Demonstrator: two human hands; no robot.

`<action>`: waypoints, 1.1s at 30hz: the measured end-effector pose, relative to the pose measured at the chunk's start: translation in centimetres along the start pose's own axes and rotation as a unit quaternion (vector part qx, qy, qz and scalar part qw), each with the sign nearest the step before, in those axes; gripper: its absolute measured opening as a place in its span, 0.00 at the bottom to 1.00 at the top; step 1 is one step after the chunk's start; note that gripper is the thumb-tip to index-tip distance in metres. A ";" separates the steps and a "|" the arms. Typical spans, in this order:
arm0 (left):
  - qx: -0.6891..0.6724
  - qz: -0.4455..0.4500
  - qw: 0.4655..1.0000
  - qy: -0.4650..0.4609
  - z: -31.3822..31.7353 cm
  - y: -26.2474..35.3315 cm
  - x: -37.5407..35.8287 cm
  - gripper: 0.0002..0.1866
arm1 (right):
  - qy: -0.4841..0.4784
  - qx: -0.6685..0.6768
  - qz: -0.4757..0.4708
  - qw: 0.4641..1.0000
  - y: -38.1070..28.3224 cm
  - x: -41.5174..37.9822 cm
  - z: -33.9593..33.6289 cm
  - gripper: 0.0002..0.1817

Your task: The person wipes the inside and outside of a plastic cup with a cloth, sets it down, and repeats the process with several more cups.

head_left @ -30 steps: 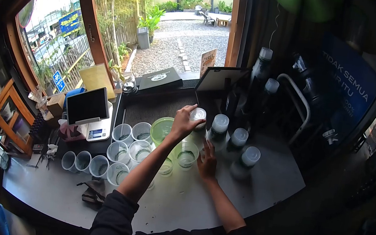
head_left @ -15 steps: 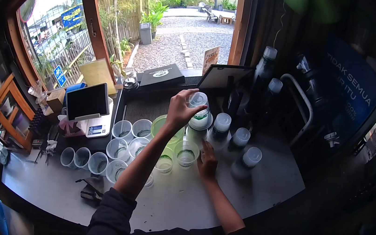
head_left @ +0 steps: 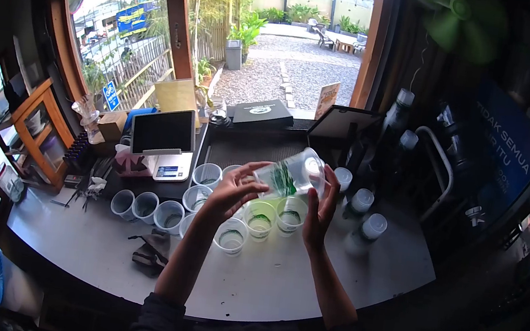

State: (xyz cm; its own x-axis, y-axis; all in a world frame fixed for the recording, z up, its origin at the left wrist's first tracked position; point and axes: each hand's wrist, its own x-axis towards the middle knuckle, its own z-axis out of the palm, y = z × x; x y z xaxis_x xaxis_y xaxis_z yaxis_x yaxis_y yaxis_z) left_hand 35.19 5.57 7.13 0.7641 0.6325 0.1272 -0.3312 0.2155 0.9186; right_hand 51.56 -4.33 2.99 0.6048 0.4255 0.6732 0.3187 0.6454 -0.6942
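Note:
A stack of clear plastic cups with green print lies tilted between my two hands, above the counter. My left hand curls its fingers at the stack's lower left end. At the upper right end, my right hand grips the stack, thumb in front. Just below stand separate upright cups, among them one cup under the stack and another cup to its left. More open cups spread leftward, some partly hidden by my left arm.
Upside-down cup stacks stand on the right of the grey counter. A tablet on a stand sits at the left. Behind are a black box and a dark-framed panel. A dark pouch lies front left.
The upright stack has been lifted and tipped sideways between both hands. My right hand has risen from the counter to its end. The view has shifted left.

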 end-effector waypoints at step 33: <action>0.097 -0.052 0.989 0.095 -26.9 7.1 -30.0 0.45 | -0.242 -0.426 0.171 0.855 2.4 -29.5 24.8 0.43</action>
State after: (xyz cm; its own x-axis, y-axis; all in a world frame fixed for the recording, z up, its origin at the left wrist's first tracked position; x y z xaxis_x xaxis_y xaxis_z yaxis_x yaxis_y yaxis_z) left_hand -5.02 8.13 -0.22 0.6646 0.7467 -0.0269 -0.1307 0.1516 0.9798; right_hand 16.40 0.41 -12.17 0.4622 0.8422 0.2776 0.7242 -0.1778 -0.6663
